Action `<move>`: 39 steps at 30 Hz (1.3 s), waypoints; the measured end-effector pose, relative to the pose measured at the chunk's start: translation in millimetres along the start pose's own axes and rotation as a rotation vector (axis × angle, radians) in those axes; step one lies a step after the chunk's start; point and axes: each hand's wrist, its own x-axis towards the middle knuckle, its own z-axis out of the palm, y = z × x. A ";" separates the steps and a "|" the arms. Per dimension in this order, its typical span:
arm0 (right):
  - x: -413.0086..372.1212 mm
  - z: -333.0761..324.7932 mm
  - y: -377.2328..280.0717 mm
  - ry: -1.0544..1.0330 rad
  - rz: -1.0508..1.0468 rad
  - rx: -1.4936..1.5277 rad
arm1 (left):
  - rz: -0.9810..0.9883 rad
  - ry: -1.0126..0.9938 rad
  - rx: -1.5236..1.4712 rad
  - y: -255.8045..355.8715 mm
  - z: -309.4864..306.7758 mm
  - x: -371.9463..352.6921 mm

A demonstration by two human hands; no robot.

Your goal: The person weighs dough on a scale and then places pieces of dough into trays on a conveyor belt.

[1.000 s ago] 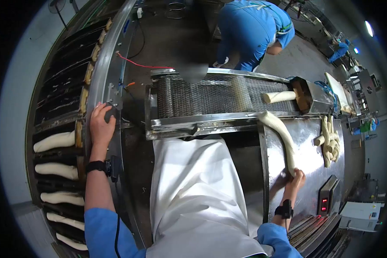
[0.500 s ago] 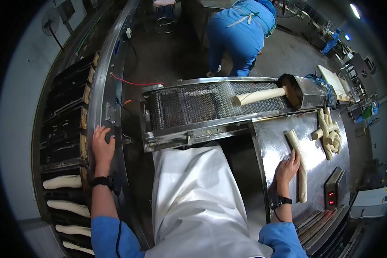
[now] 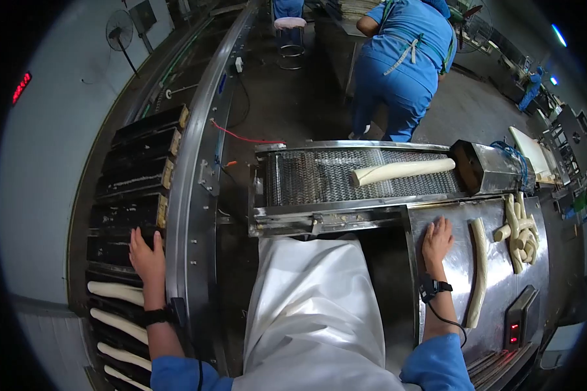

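Note:
My left hand [image 3: 148, 257] reaches over the row of black baking tins [image 3: 127, 249] on the left, its fingers spread and nothing in it. Just below it, several tins hold long pale dough rolls [image 3: 119, 325]. Flat on the steel table [image 3: 438, 287] rests my right hand [image 3: 438, 242], fingers stretched out and holding nothing. A long dough log [image 3: 478, 274] lies to its right, apart from the fingers. On the mesh conveyor [image 3: 313, 176] in front of me, a thick dough roll [image 3: 404, 171] lies beside the metal housing [image 3: 492, 168].
A heap of short dough pieces [image 3: 520, 234] sits at the table's far right, behind a scale with a red display [image 3: 515, 322]. The metal rail [image 3: 199, 143] runs between tins and conveyor. Beyond it, a person in blue [image 3: 398, 72] bends over; a stool [image 3: 290, 39] stands nearby.
My left hand has gone from the metal rail to over the black tins. My right hand has left the dough log, moving left. The conveyor's dough roll has come farther out of the housing.

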 end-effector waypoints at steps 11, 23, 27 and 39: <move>39.3 -27.0 -242.1 -0.228 -0.709 0.129 | -0.086 0.039 -0.112 27.3 -18.4 -24.1; 30.9 -53.6 -189.7 -0.398 0.035 1.415 | 0.214 0.067 -0.835 47.0 50.4 112.2; 26.0 -77.6 -15.2 0.095 0.626 1.701 | 0.227 0.198 -0.648 58.4 58.2 98.3; -116.7 -133.7 168.3 -0.079 0.572 -0.257 | -0.198 -0.087 -0.363 54.8 97.0 92.2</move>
